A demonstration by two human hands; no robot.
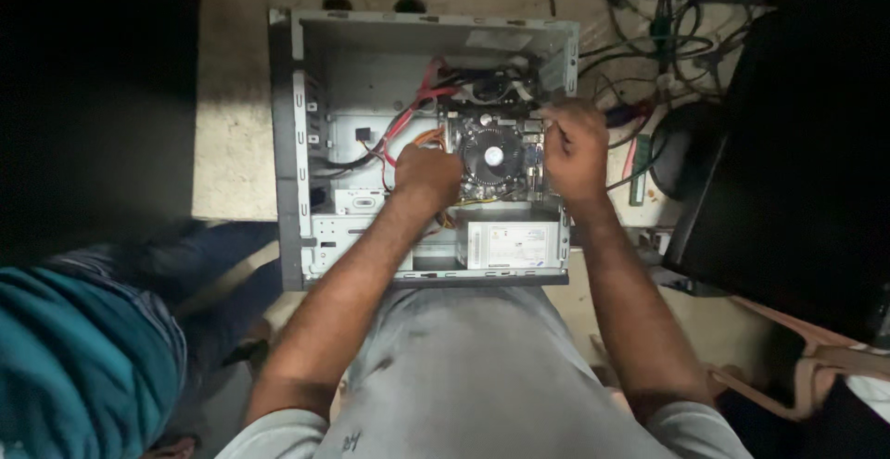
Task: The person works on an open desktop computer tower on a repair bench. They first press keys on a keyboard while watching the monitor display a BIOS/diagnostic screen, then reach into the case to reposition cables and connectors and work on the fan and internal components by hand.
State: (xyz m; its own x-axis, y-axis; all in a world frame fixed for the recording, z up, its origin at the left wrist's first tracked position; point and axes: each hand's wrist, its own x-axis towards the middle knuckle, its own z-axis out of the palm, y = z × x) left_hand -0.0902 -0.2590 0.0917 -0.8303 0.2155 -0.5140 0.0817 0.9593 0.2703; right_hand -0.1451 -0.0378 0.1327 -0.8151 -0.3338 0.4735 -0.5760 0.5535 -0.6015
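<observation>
An open grey computer case (pixel 298 144) lies on its side on a pale surface. Inside it, a motherboard carries a round black cooler fan (pixel 492 155). A grey power supply box (pixel 508 243) fills the near corner. My left hand (pixel 426 173) rests curled on the board's left edge, beside red and orange cables (pixel 408 118). My right hand (pixel 575 146) is at the board's right edge with its fingers pinched together near the case wall; what they grip is hidden.
Tangled cables (pixel 663 46) lie beyond the case at the upper right. A dark round object (pixel 681 148) and a large black unit (pixel 797 162) stand to the right. Another person in a teal shirt (pixel 79 357) sits at the lower left.
</observation>
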